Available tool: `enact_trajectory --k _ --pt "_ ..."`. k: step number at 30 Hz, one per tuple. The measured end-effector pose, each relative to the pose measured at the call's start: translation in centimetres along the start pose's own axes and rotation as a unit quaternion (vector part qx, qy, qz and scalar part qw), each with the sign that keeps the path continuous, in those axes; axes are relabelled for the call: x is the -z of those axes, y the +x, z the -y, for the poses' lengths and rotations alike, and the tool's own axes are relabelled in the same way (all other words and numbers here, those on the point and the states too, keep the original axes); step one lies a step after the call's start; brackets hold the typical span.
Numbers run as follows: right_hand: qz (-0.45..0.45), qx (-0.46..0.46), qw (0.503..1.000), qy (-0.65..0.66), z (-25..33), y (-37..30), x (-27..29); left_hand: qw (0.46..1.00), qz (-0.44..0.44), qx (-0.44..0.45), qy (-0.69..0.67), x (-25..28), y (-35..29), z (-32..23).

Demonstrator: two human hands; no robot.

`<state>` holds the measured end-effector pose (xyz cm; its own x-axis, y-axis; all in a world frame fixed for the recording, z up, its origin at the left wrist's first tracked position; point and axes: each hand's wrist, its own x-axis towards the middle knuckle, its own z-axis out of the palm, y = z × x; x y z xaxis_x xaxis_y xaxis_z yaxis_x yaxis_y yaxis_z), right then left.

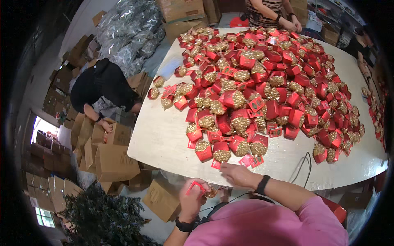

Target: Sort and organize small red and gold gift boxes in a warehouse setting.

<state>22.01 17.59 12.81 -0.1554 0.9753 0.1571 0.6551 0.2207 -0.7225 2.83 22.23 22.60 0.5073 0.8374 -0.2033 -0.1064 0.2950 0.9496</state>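
Observation:
My left hand [192,200] is closed around a small ornament with a red part [195,187] and a gold glittery part [211,192], held just off the table's near edge. My right hand [241,175] rests at that edge, its fingers stretched out beside a red tag [216,164]. Against those fingertips lies a red, box-like ornament with a gold glitter top [222,155]; no grip on it is visible. A large heap of the same red-and-gold ornaments [234,99] covers much of the white table [160,133]. Some carry small red tags [256,104].
A black cable [304,166] loops over the table's near edge. Open cardboard boxes [117,163] and a dark artificial tree [104,217] stand at left, where a person in black [100,84] bends over a carton. Other people stand at the far side [271,12] and right [361,47].

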Motion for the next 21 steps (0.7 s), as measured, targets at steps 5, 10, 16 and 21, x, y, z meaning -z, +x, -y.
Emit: enact_trajectory --k 5,10,16,21 --pt "0.099 -0.064 0.978 -0.170 0.7 2.2 -2.4 1.000 0.013 -0.010 0.005 2.5 -0.8 1.0" --pt "0.012 -0.038 0.958 -0.284 -0.4 1.9 -3.8 0.999 0.015 -0.004 0.030 3.6 -1.2 0.9" --pt "0.013 -0.031 0.935 -0.352 -0.8 1.7 -4.2 0.993 0.022 -0.029 0.109 3.4 -0.6 0.3" --pt "0.020 -0.019 0.934 -0.356 -1.0 1.2 -2.7 0.997 0.047 -0.043 0.032 3.8 0.6 1.8"
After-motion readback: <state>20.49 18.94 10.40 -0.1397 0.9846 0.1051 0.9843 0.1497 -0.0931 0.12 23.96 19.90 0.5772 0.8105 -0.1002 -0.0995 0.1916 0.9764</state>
